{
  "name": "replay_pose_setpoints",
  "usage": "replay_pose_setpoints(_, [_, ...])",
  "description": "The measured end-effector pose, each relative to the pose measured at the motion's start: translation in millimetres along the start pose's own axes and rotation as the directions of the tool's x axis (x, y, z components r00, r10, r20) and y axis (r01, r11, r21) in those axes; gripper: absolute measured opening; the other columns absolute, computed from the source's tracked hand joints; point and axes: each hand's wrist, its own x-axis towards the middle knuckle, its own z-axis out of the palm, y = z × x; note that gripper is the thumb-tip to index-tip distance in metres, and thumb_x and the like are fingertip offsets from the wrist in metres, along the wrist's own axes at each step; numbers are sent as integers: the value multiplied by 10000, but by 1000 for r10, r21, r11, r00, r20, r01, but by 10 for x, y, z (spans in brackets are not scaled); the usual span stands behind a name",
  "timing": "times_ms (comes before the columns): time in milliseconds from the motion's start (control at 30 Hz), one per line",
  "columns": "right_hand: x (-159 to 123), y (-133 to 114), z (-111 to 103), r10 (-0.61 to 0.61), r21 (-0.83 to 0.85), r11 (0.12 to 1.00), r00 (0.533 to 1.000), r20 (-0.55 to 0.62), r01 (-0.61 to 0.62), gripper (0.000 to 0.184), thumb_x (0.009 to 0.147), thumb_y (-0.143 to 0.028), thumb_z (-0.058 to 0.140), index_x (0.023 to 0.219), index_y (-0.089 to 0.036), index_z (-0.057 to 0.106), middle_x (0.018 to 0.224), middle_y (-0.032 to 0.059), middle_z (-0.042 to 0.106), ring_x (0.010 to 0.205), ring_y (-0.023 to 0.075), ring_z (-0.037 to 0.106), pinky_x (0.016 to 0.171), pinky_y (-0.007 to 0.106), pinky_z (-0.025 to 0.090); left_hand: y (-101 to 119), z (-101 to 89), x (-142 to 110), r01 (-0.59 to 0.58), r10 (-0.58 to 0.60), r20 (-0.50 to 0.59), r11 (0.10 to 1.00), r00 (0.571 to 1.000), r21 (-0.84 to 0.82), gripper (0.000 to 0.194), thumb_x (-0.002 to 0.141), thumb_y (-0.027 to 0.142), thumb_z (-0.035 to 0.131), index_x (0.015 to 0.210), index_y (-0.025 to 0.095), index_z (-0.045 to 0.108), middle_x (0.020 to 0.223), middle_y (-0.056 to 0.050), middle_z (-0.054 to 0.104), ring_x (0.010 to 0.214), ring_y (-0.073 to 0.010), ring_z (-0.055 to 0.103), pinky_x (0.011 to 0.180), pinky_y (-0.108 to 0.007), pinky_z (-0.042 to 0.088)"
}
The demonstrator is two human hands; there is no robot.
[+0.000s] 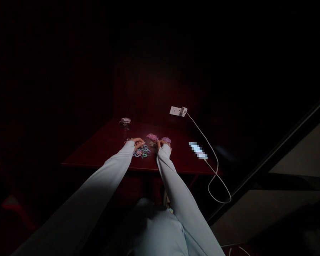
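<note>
My left hand (pixel 138 142) is just above a loose pile of pastel rings that look like small hair ties (pixel 142 152). Its fingertips are drawn together in a pinch; what lies between them is too small to name. A short way to the right, my right hand (pixel 164 143) has its thumb and fingers curled closed, and its grip is partly hidden. Purple stringy material (pixel 166 139) shows right behind that hand. Between and beyond the two hands lie a pink stringy bundle (pixel 152 136) and a small tan heap (pixel 152 144).
A clear round container with a pale lid (pixel 126 121) stands at the table's back left. At the right lies a blurred-out phone (pixel 198 150) on a white cable (pixel 216 156), which runs to a charger (pixel 184 111) in the wall socket (pixel 175 111). The dark red table (pixel 96 153) is dimly lit.
</note>
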Motion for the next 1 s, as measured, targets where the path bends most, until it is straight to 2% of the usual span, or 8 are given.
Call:
replay_pose_setpoints(100, [34,31,-49,29,-76,997,999,-13,-30,342,1067,-437,523,1076,-241,803,1249,85,758,1236,295,564,1008,398,384,-24,18,14,-2,2,-11,1000,1000,8,225,772,391,768,750,172,717,615,-14,677,573,-149,588,521,-224,390])
replay_pose_setpoints(233, [86,52,-50,-47,-197,979,999,-17,43,383,1067,-468,514,1085,-236,818,1269,121,744,1238,326,545,1000,428,384,-47,54,36,4,-4,-25,1000,1000,13,225,776,377,783,714,177,700,570,7,652,542,-137,578,509,-214,388])
replay_pose_setpoints(400, [129,39,-49,-158,-321,933,987,42,163,380,1065,-462,522,1106,-233,823,1280,141,732,1249,336,535,1013,438,376,-78,80,42,18,-17,-32,1000,999,9,279,772,427,800,727,167,707,557,5,652,495,-117,532,470,-205,338])
replay_pose_setpoints(500, [146,33,-48,-195,-338,919,979,56,202,356,1060,-447,538,1122,-239,820,1329,127,719,1283,340,522,1041,446,368,-91,87,37,-1,0,-29,1000,1000,-6,324,773,476,796,729,167,706,548,5,647,485,-111,517,459,-201,320])
replay_pose_setpoints(733, [175,35,-40,-157,-313,932,982,100,181,354,1050,-463,560,1128,-249,831,1386,124,698,1364,361,484,1094,470,357,-147,104,57,-4,4,-19,1000,1000,-11,351,778,504,782,724,168,695,546,4,643,470,-105,500,448,-197,302])
replay_pose_setpoints(833, [184,38,-48,-81,-283,954,994,72,98,412,1065,-489,516,1155,-234,826,1370,136,705,1378,359,493,1102,468,375,-176,111,62,-4,4,-27,1000,1000,-4,349,784,503,780,732,167,702,557,1,649,462,-102,487,447,-199,286])
replay_pose_setpoints(1000, [220,68,-69,172,-196,965,985,-22,-173,519,1100,-430,370,1209,-170,807,1184,177,763,1260,329,617,1025,420,473,-169,115,59,-7,6,-36,1000,999,-21,321,776,475,792,717,172,703,552,-3,637,480,-113,498,464,-212,314])
